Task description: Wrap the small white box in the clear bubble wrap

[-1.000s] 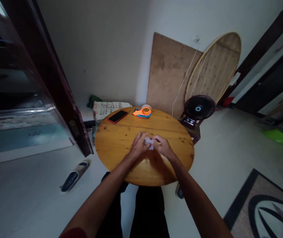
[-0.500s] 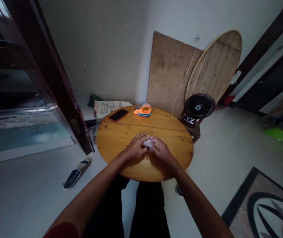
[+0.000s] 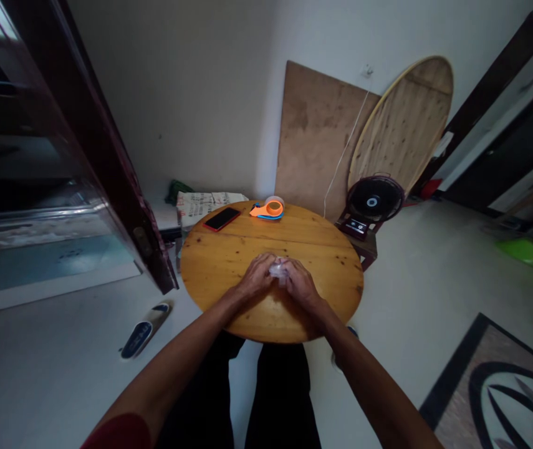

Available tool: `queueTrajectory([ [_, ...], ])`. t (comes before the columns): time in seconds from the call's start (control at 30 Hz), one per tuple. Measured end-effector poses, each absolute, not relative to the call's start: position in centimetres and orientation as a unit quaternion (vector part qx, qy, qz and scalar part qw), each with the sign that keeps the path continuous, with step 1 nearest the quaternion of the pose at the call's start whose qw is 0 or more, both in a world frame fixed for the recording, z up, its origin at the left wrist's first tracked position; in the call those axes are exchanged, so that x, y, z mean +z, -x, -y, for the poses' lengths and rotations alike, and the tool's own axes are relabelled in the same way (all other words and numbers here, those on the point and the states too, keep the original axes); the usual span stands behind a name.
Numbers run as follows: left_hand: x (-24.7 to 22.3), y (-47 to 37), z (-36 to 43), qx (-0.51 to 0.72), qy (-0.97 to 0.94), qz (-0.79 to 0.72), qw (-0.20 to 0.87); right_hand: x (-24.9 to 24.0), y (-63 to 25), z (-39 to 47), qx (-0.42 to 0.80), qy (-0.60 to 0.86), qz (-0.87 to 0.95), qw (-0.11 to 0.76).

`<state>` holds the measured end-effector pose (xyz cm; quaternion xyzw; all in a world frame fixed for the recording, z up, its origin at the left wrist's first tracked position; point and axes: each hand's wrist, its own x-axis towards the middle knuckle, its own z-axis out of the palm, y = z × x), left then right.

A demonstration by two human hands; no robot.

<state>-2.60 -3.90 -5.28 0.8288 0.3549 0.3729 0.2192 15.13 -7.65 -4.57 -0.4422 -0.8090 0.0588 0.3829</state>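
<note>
Between my two hands, over the middle of the round wooden table (image 3: 219, 255), is a small clear, whitish plastic-looking object (image 3: 278, 270); its exact kind I cannot make out. My left hand (image 3: 259, 274) is closed on its left side. From the right, my right hand (image 3: 300, 280) grips it with bent fingers, which cover part of it. Farther back on the tabletop lie an orange and blue tape dispenser (image 3: 268, 209) with a clear roll and, to its left, a dark-screened phone (image 3: 222, 219) with a red edge. Neither hand touches them.
A printed sack (image 3: 201, 204) sits behind the table's left edge. To the right, a round black heater or fan (image 3: 373, 201) stands beside the table. A brown board (image 3: 317, 137) and a round wooden tabletop (image 3: 404, 118) lean on the wall. A slipper (image 3: 144, 332) lies on the floor.
Both hands stay on the clear object. The right hand's fingers have shifted slightly and closed in around it; the view has moved very little.
</note>
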Motion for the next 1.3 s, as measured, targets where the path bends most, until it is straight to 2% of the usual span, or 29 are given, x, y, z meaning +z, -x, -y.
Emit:
queueTrajectory([
  [0.17,-3.5,2.5,3.6,0.307,-0.782,-0.426,0.335,-3.0,-16.5,5.9,0.19,0.505,0.768,0.344],
  [0.33,-3.3,1.1,1.8,0.306,-0.742,-0.491,0.338,-4.0,-17.0,2.3,0.308,0.535,0.686,0.386],
  [0.4,-3.8,0.8,1.1,0.343,-0.712,-0.469,0.394,-4.7,-16.8,1.2,0.326,0.549,0.65,0.412],
  [0.57,-4.5,1.5,0.5,0.4,-0.592,-0.346,0.608,-5.8,-16.2,0.8,0.386,0.522,0.591,0.479],
  [0.67,-4.5,2.0,0.5,0.415,-0.543,-0.285,0.672,-5.7,-15.9,1.2,0.426,0.499,0.562,0.504],
  [0.87,-4.6,1.8,0.6,0.433,-0.52,-0.282,0.68,-5.0,-15.9,2.1,0.487,0.47,0.532,0.509],
  [1.3,-5.4,1.7,0.5,0.452,-0.533,-0.303,0.648,-4.9,-16.2,2.7,0.451,0.455,0.594,0.486],
])
